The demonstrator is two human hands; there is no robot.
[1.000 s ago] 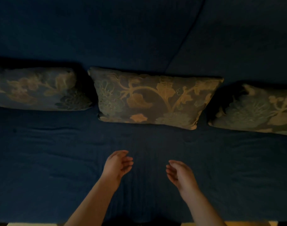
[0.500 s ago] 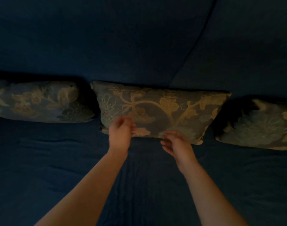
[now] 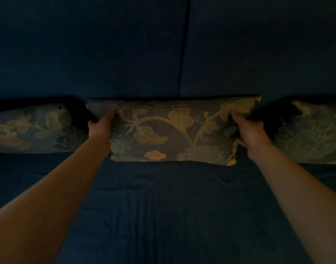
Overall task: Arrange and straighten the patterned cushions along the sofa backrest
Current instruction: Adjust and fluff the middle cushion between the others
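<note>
Three floral patterned cushions lean in a row against the dark blue sofa backrest [image 3: 125, 54]. The middle cushion [image 3: 174, 130] stands upright at the centre of the head view, below the seam between the two back panels. My left hand [image 3: 101, 126] grips its left end, thumb on the front and fingers wrapped behind. My right hand [image 3: 250, 132] grips its right end the same way. The left cushion [image 3: 33, 128] and the right cushion [image 3: 314, 132] sit apart from it, each with a dark gap between, and both run off the frame edges.
The dark blue sofa seat [image 3: 172, 206] stretches under my forearms, its cover slightly creased. The light is very dim.
Both hands rose from above the seat to the middle cushion, then spread apart to its two ends and closed on them. The view moved closer and the cushion now sits level.
</note>
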